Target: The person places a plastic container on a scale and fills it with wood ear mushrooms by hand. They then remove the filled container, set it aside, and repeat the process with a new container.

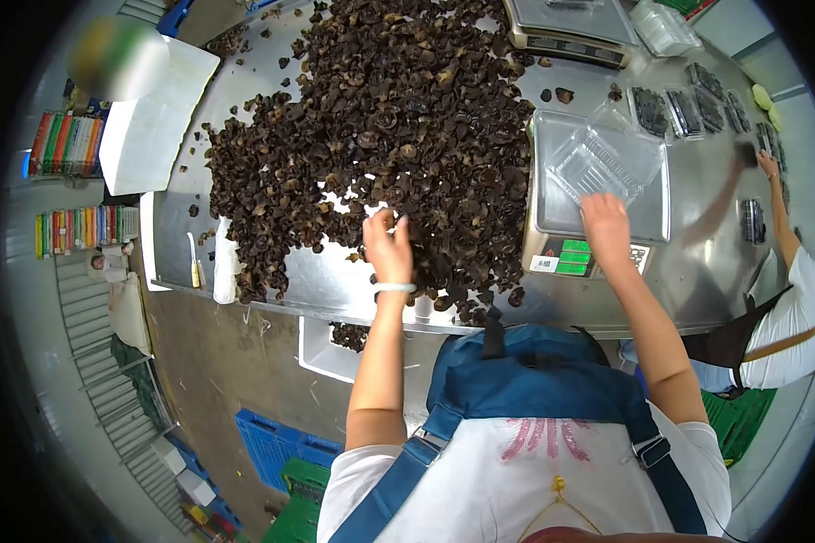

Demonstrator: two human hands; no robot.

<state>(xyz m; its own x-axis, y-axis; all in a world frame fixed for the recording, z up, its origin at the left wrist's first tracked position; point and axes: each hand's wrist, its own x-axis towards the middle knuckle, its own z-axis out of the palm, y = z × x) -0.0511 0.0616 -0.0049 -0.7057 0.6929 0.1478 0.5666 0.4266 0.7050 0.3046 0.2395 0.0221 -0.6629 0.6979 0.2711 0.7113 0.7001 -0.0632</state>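
Observation:
A big heap of dark brown, curled pieces like dried fungus (426, 145) covers the middle of the metal table. At its near edge is my left hand (388, 249), thumb and fingers apart, with nothing visible between them; a pale band circles the wrist. To the right stands a scale (541, 181) with green displays (574, 257). An open clear plastic box (598, 163) lies tilted on its plate. My right hand (606, 226) has its fingers together on the box's near edge; the fingertips are partly hidden.
Filled clear boxes (685, 110) and stacked boxes (663, 29) lie at the right, with a second scale (570, 43) behind. A co-worker's arm (779, 195) reaches in at far right. A white bin (321, 353) stands below the table edge. White foam board (145, 136) leans at left.

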